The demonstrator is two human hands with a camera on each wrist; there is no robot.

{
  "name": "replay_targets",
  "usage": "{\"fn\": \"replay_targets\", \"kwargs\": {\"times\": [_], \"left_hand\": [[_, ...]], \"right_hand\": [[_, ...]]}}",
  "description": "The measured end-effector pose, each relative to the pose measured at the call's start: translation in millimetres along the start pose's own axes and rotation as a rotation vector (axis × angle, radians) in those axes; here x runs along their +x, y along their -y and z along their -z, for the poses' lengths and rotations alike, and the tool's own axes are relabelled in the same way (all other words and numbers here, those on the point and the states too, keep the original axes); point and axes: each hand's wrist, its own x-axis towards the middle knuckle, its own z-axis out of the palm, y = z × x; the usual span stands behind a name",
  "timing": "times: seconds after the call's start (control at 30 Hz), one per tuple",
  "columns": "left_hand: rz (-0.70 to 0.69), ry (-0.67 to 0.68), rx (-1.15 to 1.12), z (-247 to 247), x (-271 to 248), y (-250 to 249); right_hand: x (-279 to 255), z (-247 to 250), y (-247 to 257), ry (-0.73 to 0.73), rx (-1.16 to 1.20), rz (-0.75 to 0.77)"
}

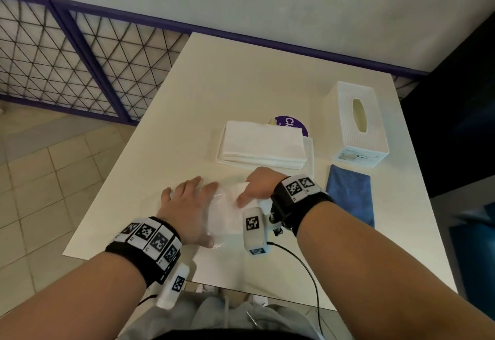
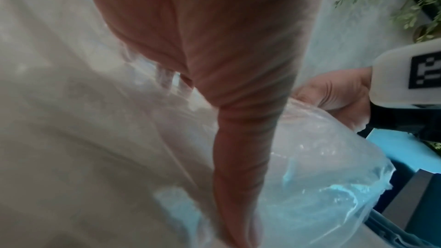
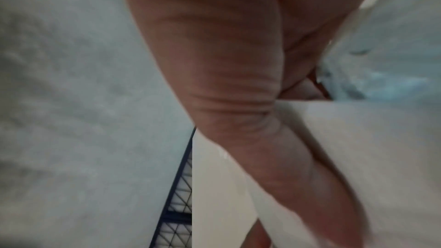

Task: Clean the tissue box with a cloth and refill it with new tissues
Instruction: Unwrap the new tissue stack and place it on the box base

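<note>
While hands [image 1: 214,200] press wrapped tissues [image 1: 227,214] flat, tissue stack [image 1: 262,143] sits beyond.

Left hand [image 1: 187,203] flat, fingers spread, right hand [image 1: 258,185] curled, both forearms extended

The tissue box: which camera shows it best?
The head view: the white tissue box stands whole on the table, its oval slot facing up. Neither the left wrist view nor the right wrist view shows it; palms and wrapped tissues fill them.
</note>
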Motion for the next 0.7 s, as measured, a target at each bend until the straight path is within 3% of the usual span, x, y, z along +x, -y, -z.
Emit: {"fn": "replay_targets", "kwargs": {"times": [0.1,0.23,0.53,0.7], "left_hand": [[0.01,0.009,-0.019,-1.9,-0.2,2.7],[0.013,0.036,-0.035,-1.9,1.0,4.5],[0.023,0.07,-0.021,0.4,5.4,2.1],[0.022,0.084,-0.03,1.1,7.4,1.4]], "right_hand": [[-8.4,4.4,-7.3,0.006,0.057,-0.055],[-11.1,4.3,-7.9,-0.129,0.048,-0.031],[-66.5,61.2,0.5,-0.607,-0.237,0.112],[-115.1,107.1,8.5,-0.868,-0.136,0.207]]}}
